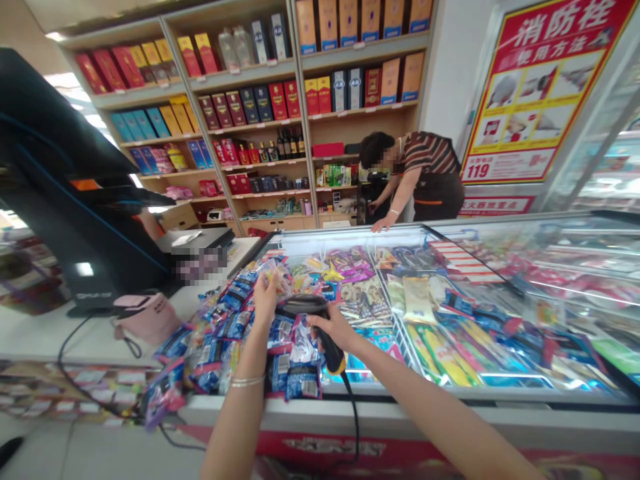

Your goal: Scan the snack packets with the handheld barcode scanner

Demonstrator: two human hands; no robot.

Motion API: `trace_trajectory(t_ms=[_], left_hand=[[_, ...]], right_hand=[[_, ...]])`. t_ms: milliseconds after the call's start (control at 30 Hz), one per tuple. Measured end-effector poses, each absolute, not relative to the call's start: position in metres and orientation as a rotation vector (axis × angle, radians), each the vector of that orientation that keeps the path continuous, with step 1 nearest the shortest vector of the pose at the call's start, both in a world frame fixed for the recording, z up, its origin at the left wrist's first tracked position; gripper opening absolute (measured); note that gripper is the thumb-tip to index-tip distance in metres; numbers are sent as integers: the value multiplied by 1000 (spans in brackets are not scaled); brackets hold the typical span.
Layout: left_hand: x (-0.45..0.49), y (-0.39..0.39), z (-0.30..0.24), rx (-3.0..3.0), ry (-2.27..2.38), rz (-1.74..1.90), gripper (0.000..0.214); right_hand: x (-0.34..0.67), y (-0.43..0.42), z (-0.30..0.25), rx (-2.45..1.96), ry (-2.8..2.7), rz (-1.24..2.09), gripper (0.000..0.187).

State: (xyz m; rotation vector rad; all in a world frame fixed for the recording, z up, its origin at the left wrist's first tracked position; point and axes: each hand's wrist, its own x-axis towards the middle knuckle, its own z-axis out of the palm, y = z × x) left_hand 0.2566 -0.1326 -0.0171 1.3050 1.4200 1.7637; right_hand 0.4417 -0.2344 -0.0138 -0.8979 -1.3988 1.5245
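Left hand: your left hand (pixel 265 298) is raised over the heap, fingers clenched on a clear snack packet (pixel 276 277), apparently to lift it clear of the others and face it toward the scanner
Right hand: your right hand (pixel 334 328) is wrapped firmly round the grip of a black handheld barcode scanner (pixel 306 307), with its head tilted toward the left hand, which fits a hold for reading the packet
Packet position: the clear snack packet is just beside the scanner's head, above the heap; its barcode is not visible from this view
Cable: a black scanner cable (pixel 351 413) runs from the yellow butt of the scanner down over the front of the counter, tethering the scanner to this spot
Heap: blue foil snack packets (pixel 296 381) lie piled beneath both hands, at the left end of the chest freezer and spilling toward the counter, so they crowd the space under your wrists
Freezer: the chest freezer (pixel 465 395) runs off to the right, with colourful frozen-food packets behind its glass
Counter: a white checkout counter (pixel 45 340) holds a black POS terminal (pixel 65 220) and a pink handbag (pixel 147 320); a pixelated patch beside the terminal cannot be read
Co-worker: a person in a striped top (pixel 430 157) bends beyond the freezer, one hand (pixel 383 225) on its far rim, well apart from your hands
Behind: wooden shelves of boxed liquor (pixel 240 113) and a red fire hydrant instruction poster (pixel 540 87) stand beyond the freezer
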Motion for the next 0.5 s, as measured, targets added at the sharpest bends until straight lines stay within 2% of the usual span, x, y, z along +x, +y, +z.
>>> trace_trajectory(t_ms=[500], left_hand=[[253, -129, -22, 1472, 1608, 1601, 49]], right_hand=[[443, -235, -14, -1006, -1553, 1368, 25]])
